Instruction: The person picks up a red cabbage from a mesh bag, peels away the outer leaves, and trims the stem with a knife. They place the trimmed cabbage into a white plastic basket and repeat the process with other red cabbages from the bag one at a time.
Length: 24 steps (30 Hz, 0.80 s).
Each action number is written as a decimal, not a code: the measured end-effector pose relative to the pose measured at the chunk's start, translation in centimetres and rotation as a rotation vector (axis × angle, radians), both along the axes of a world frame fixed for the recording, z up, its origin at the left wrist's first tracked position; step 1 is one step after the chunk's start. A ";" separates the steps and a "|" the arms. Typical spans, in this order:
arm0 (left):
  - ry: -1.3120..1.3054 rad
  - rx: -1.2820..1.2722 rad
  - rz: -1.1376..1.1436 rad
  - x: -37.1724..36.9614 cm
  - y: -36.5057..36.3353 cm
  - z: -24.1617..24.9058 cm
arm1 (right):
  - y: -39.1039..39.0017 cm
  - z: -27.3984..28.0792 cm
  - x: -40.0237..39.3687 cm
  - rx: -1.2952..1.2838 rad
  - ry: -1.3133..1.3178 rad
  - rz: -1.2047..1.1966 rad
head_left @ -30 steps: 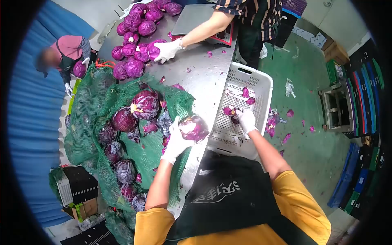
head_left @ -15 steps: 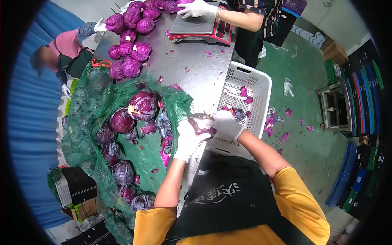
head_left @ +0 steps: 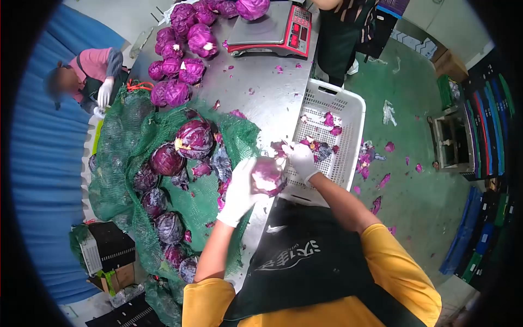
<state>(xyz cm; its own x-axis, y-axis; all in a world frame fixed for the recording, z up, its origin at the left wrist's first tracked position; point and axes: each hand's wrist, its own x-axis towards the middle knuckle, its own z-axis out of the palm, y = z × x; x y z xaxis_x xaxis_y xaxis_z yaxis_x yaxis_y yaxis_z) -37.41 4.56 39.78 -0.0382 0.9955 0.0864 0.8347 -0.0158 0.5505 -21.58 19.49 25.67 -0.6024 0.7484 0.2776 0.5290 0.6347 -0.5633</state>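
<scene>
Inside, the white crate (head_left: 357, 131) holds loose purple leaves (head_left: 329, 120).

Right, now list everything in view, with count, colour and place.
Held cabbage: one, purple with pale patches, in left hand
Cabbage on scale: one, purple
Scale: one, red and grey, far end of table
Piled cabbages: a dozen or so, purple, beside scale
Net: green, on table; more cabbages inside, uncountable
Loose cabbages: about seven, dark purple, on net
Table: one, grey metal
Crate: one, white, right of table
Leaf scraps: many, purple, table, crate, floor
Floor: green
Curtain: blue, far left
Stacked crates: several, mixed colours, far right
Co-workers: two, left and top
Left hand: one, white-gloved
Right hand: one, white-gloved, over crate's near corner; grip unclear
</scene>
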 end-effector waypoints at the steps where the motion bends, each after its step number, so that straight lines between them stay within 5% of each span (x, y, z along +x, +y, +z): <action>1: 0.041 -0.060 0.017 1.0 0.0 0.2 | 0.0 2.0 0.3 -0.264 -0.025 -0.024; 2: 0.073 -0.105 -0.026 1.7 0.5 0.5 | 0.3 2.3 0.0 -0.556 0.011 -0.144; 4: 0.142 -0.080 -0.061 2.2 1.1 1.1 | 1.1 0.3 1.5 0.165 -0.079 -0.137; 5: 0.140 -0.077 -0.060 2.3 0.8 0.6 | 2.4 2.0 1.8 -0.554 -0.116 -0.404; 6: 0.137 -0.057 0.031 2.0 0.5 -0.3 | 2.8 -3.0 3.0 -0.311 -0.175 -0.290; 8: 0.144 -0.034 0.127 1.7 0.5 -0.5 | 2.2 2.3 3.7 -0.572 -0.132 -0.407; 10: 0.013 -0.128 0.386 2.7 0.8 -0.3 | 1.5 0.5 3.8 -0.345 0.029 -0.394; 12: -0.053 -0.300 0.467 3.2 2.1 0.7 | 0.0 7.2 3.7 -0.112 -0.063 -0.127; 14: -0.050 -0.278 0.487 3.3 2.7 1.2 | -1.5 7.2 2.8 0.239 -0.074 0.053; 15: -0.011 -0.256 0.475 3.2 3.0 0.9 | -2.5 8.2 3.1 0.248 -0.074 0.184; 16: -0.012 -0.255 0.473 3.1 3.5 1.0 | -3.5 10.7 2.9 -0.151 -0.161 0.106; 19: -0.022 -0.398 0.463 3.0 4.8 1.0 | -4.0 12.5 3.5 0.013 -0.211 0.257; 24: 0.172 -0.453 0.443 3.1 6.8 -0.2 | -3.9 12.0 2.2 -0.175 -0.310 0.167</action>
